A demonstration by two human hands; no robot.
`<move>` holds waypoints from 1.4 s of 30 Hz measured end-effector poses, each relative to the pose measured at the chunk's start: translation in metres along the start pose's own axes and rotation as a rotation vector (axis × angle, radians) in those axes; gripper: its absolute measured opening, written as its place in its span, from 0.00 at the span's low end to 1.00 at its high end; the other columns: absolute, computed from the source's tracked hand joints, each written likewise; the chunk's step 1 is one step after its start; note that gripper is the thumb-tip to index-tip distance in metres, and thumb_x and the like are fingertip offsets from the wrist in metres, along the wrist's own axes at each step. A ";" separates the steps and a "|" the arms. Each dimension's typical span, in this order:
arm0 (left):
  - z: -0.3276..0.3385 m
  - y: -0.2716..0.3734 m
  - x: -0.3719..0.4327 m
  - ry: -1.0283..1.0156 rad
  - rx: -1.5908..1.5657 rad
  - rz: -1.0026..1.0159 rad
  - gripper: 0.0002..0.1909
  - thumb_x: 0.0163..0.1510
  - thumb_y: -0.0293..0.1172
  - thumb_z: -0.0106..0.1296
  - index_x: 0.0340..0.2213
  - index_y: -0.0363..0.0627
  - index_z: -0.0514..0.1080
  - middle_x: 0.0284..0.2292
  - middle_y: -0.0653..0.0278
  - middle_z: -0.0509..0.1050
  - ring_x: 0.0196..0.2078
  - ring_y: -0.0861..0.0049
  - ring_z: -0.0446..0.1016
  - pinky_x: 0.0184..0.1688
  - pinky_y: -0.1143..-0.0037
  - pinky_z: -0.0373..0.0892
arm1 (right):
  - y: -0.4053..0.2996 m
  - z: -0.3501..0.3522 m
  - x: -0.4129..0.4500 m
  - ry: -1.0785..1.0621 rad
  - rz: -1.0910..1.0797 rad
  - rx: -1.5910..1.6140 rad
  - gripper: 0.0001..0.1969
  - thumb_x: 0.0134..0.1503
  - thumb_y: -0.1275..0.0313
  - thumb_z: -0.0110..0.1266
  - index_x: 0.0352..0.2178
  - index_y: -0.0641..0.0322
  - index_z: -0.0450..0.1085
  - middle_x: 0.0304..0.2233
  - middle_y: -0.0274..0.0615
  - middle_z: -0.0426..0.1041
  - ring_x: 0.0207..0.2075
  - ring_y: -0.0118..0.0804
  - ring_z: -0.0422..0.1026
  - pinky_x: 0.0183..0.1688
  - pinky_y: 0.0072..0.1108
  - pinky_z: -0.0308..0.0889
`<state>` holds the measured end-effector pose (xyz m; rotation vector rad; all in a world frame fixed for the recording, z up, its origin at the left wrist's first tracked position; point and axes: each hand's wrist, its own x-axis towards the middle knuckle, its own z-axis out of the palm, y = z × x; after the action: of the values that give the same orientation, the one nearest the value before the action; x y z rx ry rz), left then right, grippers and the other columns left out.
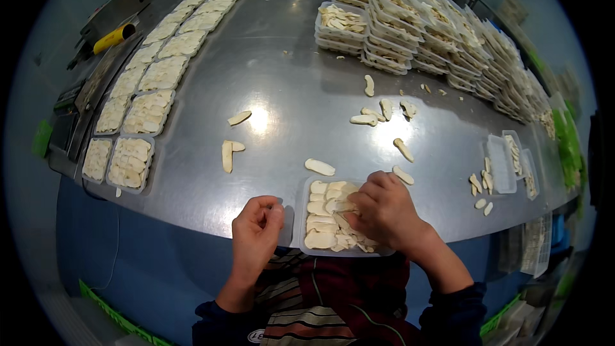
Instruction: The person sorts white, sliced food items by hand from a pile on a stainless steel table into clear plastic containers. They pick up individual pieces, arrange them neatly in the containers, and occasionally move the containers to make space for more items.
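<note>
A clear plastic tray (303, 221) sits at the near edge of the steel table, with overlapping pale mushroom slices (321, 239) laid in rows inside. My right hand (387, 209) reaches over its right side, the fingertips pinching a pale mushroom slice (340, 206) just above the others. Part of the tray's contents is hidden beneath that hand. To the left of the tray, my left hand (259, 223) is curled, thumb against the fingers, and nothing shows in it. One loose mushroom slice (320, 167) lies just beyond the tray, and another slice (403, 175) is beyond my right hand.
Filled trays (129, 163) line the steel table's (206, 91) left side in two rows. Tall stacks of filled trays (389, 33) stand at the back right. Loose slices (365, 119) are scattered mid-table. A nearly bare tray (501, 166) rests at right.
</note>
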<state>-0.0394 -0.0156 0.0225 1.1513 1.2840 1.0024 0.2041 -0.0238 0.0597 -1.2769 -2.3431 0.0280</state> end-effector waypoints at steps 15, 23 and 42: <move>0.017 -0.003 0.003 -0.204 -0.063 -0.059 0.13 0.54 0.24 0.50 0.41 0.32 0.66 0.21 0.66 0.71 0.18 0.89 0.66 0.19 0.85 0.62 | 0.146 -0.023 -0.002 0.116 0.767 -0.205 0.10 0.46 0.69 0.52 0.21 0.65 0.74 0.23 0.49 0.74 0.27 0.49 0.73 0.33 0.33 0.68; 0.021 -0.006 0.016 -0.072 0.027 0.060 0.11 0.54 0.23 0.49 0.40 0.32 0.67 0.21 0.69 0.70 0.20 0.91 0.65 0.22 0.86 0.62 | 0.178 -0.011 0.025 0.180 1.150 0.224 0.15 0.44 0.65 0.57 0.22 0.72 0.74 0.21 0.53 0.74 0.25 0.44 0.74 0.32 0.29 0.68; 0.016 -0.017 0.033 0.120 0.179 0.186 0.09 0.53 0.24 0.50 0.36 0.33 0.69 0.20 0.69 0.70 0.21 0.90 0.65 0.25 0.85 0.63 | 0.196 -0.036 0.006 -0.213 0.826 0.057 0.12 0.43 0.71 0.57 0.33 0.58 0.74 0.30 0.47 0.72 0.32 0.44 0.72 0.37 0.27 0.67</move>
<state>-0.0226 0.0129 -0.0005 1.3851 1.4035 1.1235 0.3705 0.0848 0.0486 -2.1971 -1.7809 0.5067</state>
